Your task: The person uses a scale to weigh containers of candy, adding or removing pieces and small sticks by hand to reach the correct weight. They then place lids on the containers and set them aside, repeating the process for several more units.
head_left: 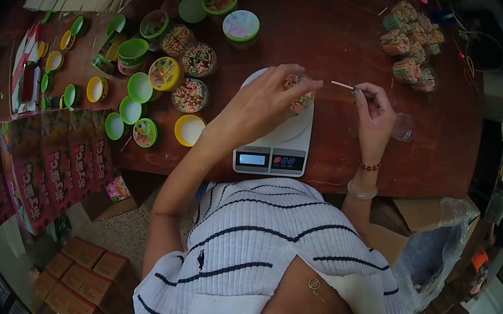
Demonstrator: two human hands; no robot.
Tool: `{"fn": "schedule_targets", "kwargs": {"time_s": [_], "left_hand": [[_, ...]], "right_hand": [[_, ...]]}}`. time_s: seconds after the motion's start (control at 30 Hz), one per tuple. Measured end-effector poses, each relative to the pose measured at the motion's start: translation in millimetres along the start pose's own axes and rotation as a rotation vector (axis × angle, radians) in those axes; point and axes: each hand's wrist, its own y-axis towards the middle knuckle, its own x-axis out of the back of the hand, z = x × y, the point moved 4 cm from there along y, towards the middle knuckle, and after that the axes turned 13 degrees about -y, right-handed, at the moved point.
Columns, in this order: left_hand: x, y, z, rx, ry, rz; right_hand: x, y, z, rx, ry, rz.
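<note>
Head view: brown table, stacked cartons; left fingers spread over jar, right fingers pinch stick.

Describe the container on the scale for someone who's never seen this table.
On the red-brown table, find the white scale with the lit display. The round, stick-filled container sits on top, partly hidden by the person's left hand. Similar containers stand to its left, but only this one is on the scale.
</note>
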Motion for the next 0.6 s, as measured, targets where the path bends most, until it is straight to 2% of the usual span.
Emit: {"fn": "schedule_targets", "kwargs": {"time_s": [0.07, 0.1, 0.17, 0.2, 0.23, 0.3, 0.37, 0.43, 0.47, 0.5, 0.57, 0.6], "left_hand": [[5, 11, 11, 0.088, -0.192, -0.009], [17, 18, 13, 0.084, -0.129, -0.121], [38, 33, 26, 0.099, 0.123, -0.155], [44, 38, 32, 0.06, 0.267, -0.123], [49, 41, 37, 0.027, 0.418, -0.1], [48, 38, 45, 0.016, 0.459, -0.043], [48, 31, 45, 0.023, 0.507, 0.016], [49, 25, 45, 0.157, 0.565, 0.012], [49, 23, 40, 0.139, 0.563, 0.016], [50, 22, 36, 0.178, 0.623, 0.043], [49, 18, 33, 0.219, 0.641, 0.053], [48, 31, 26, 0.204, 0.644, 0.053]], "right_hand": [[6, 0, -12, -0.016, -0.004, -0.061], [14, -1, -20, -0.012, 0.03, -0.086], [35, 0, -22, -0.046, 0.086, -0.139], [52, 2, -21, -0.044, 0.068, -0.186], [65, 5, -24, -0.098, 0.258, -0.189], [91, 15, -22, -0.111, 0.485, -0.231], [132, 25, -27, -0.057, 0.517, -0.306], [180, 37, -59, -0.074, 0.621, -0.362], [201, 46, -75, -0.164, 0.715, -0.463], [220, 54, -88, -0.157, 0.712, -0.478], [247, 67, -127, -0.368, 0.955, -0.481], [261, 75, -151, -0.358, 0.958, -0.492]]}}
